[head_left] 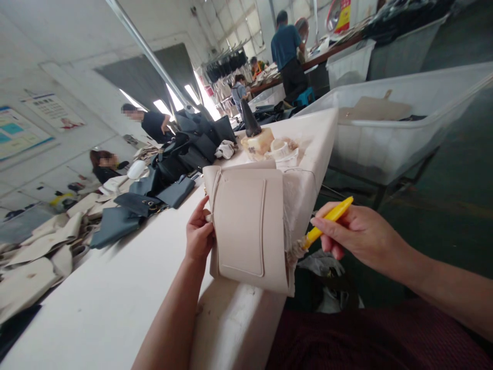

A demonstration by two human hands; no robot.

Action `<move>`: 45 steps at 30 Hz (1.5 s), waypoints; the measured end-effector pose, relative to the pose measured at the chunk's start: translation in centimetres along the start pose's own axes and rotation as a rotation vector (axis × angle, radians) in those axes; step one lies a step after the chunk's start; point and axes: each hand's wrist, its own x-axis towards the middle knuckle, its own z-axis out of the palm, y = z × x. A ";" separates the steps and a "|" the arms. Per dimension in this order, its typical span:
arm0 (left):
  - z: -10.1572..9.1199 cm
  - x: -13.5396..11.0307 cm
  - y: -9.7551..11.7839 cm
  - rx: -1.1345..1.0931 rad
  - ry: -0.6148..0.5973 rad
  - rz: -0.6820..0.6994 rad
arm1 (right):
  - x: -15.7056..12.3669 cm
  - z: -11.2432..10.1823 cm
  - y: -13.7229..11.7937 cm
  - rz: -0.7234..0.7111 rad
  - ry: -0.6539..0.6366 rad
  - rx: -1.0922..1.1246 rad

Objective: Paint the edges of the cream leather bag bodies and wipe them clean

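Observation:
A beige leather bag piece (242,221) with a raised stitched outline stands tilted at the edge of the white table (127,298). My left hand (199,231) grips its left side, the fingers partly hidden behind it. In my right hand (346,231) is a brush with a yellow handle (331,221), held between thumb and fingers. Its clogged bristles (296,249) touch the right edge of the bag piece near the lower corner. Beyond the piece sit a crusted yellowish container with a black cone-shaped top (251,121) and a small whitish cup (280,149).
Dark bag pieces (134,205) lie piled along the table's far left, beside stacks of beige pieces (38,272). A large white bin (385,139) holding beige pieces stands to the right. Several people work farther back, one in a blue shirt (285,49).

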 end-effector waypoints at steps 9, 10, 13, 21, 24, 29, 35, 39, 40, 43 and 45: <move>-0.3 0.1 0.0 -0.034 -0.027 -0.002 | -3.1 0.0 -1.0 -0.218 0.110 -0.137; -0.3 0.2 0.0 -0.032 -0.031 0.001 | -3.4 0.3 -0.8 -0.240 0.086 -0.155; -0.4 0.2 -0.1 -0.015 -0.035 0.010 | -3.7 1.1 0.1 -0.281 0.040 -0.223; -0.4 0.1 0.0 -0.018 -0.027 0.014 | -5.1 1.7 0.7 -0.287 0.066 -0.218; -0.4 0.0 0.1 -0.020 -0.032 0.008 | -5.8 1.5 0.4 -0.300 0.111 -0.230; -0.5 0.0 0.4 -0.004 0.007 0.017 | -6.6 1.3 -0.2 -0.340 0.273 -0.235; -0.6 0.0 0.7 -0.008 -0.017 0.032 | -6.3 2.2 1.1 -0.273 0.210 -0.179; -1.4 -0.3 1.8 0.021 -0.153 0.000 | -6.8 1.1 1.0 -0.275 0.342 -0.182; -1.7 -0.4 2.2 0.032 -0.200 -0.016 | -7.0 0.8 0.8 -0.272 0.365 -0.178; -2.6 -1.1 3.4 0.065 -0.311 -0.049 | -7.5 0.2 0.5 -0.238 0.385 -0.143; -3.1 -1.6 4.1 0.086 -0.351 -0.057 | -7.3 0.4 0.7 -0.191 0.337 -0.116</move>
